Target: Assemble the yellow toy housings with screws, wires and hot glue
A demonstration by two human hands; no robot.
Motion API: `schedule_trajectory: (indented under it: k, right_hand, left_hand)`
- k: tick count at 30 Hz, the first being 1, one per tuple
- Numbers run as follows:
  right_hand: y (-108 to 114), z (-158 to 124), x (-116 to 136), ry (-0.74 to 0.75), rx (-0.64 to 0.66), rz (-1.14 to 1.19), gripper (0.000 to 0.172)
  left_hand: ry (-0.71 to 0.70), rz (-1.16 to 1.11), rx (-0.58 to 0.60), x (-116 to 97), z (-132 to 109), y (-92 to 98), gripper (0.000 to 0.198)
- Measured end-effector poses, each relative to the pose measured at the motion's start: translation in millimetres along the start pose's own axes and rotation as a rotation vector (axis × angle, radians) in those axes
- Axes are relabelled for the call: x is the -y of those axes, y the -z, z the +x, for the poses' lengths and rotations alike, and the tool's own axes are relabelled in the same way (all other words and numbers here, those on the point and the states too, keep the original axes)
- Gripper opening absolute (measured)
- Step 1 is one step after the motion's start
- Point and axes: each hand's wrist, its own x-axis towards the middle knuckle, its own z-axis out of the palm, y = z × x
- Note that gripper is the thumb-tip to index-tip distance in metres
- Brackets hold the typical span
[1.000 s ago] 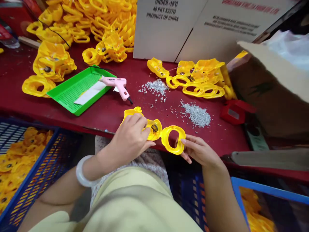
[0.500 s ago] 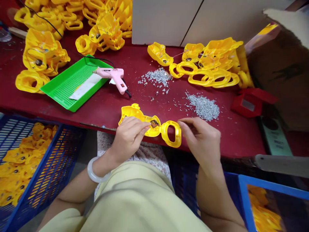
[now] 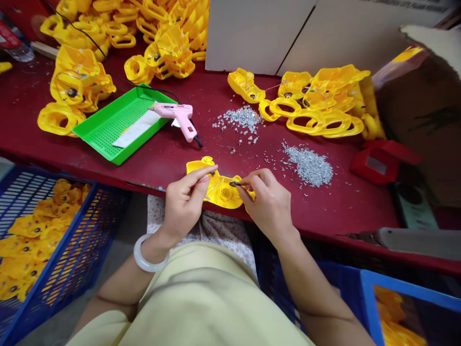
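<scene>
A yellow moulded plastic piece (image 3: 221, 192) lies at the red table's front edge (image 3: 342, 211), under both hands, with its loop end mostly hidden. My left hand (image 3: 183, 202) is raised over its left part, fingertips pinched on a thin wire (image 3: 213, 177). My right hand (image 3: 268, 204) comes in from the other side. Its finger and thumb hold a small dark round part (image 3: 235, 183) just above the yellow piece. The two hands are close together but not touching.
A green perforated tray (image 3: 118, 125) and a pink glue gun (image 3: 175, 120) sit beyond my hands. Two heaps of silver bits (image 3: 308, 166) lie to the right, among piles of yellow pieces (image 3: 317, 101). Blue crates of yellow pieces (image 3: 46, 240) stand at both sides below the table.
The yellow piece has turned and shows a different face, its loop now mostly hidden. My right hand has moved left and taken the small dark part; my left hand has lifted, pinching the wire.
</scene>
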Motion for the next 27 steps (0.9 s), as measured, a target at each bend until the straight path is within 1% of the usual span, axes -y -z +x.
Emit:
schedule_trajectory:
  k: [2, 3, 5, 7, 9, 12, 14, 18, 21, 22, 24, 27]
  right_hand:
    - [2, -3, -1, 0.109, -0.108, 0.066, 0.005]
    - [3, -5, -1, 0.165, -0.140, 0.097, 0.004]
    - [4, -8, -1, 0.264, -0.170, 0.139, 0.006]
    - [4, -10, 1, 0.309, -0.179, 0.161, 0.008]
    - [5, -11, 5, 0.307, -0.178, 0.188, 0.008]
    - [9, -10, 10, 0.262, -0.150, 0.304, 0.007]
    - [12, -9, 12, 0.174, -0.104, 0.439, 0.010]
    - [12, -5, 10, -0.084, 0.085, 0.748, 0.017]
    - [8, -1, 8, -0.184, 0.197, 0.875, 0.016]
    - [7, 0, 7, -0.201, 0.206, 0.897, 0.015]
    - [6, 1, 7, -0.203, 0.179, 0.894, 0.013]
    - [7, 1, 6, -0.131, 0.093, 0.707, 0.010]
  left_hand:
    - [-0.133, 0.074, 0.018, -1, 1, 1.5, 0.025]
    - [-0.190, 0.111, 0.044, -2, 1, 1.3, 0.025]
    - [-0.264, 0.183, 0.133, -2, 2, -1.1, 0.025]
    - [-0.266, 0.256, 0.220, -1, 2, -5.1, 0.024]
    - [-0.222, 0.292, 0.237, -1, 2, -8.7, 0.020]
    - [-0.140, 0.247, 0.178, 1, 1, -10.6, 0.010]
    - [-0.112, 0.202, 0.157, 3, -1, -9.8, 0.007]
    - [-0.067, 0.174, 0.157, 11, -6, -9.0, 0.011]
    - [-0.073, 0.184, 0.142, 14, -8, -10.0, 0.012]
    - [-0.082, 0.186, 0.137, 15, -8, -10.1, 0.012]
    - [-0.125, 0.198, 0.127, 13, -8, -9.1, 0.010]
    - [-0.254, 0.222, 0.072, 10, -8, -4.2, 0.010]
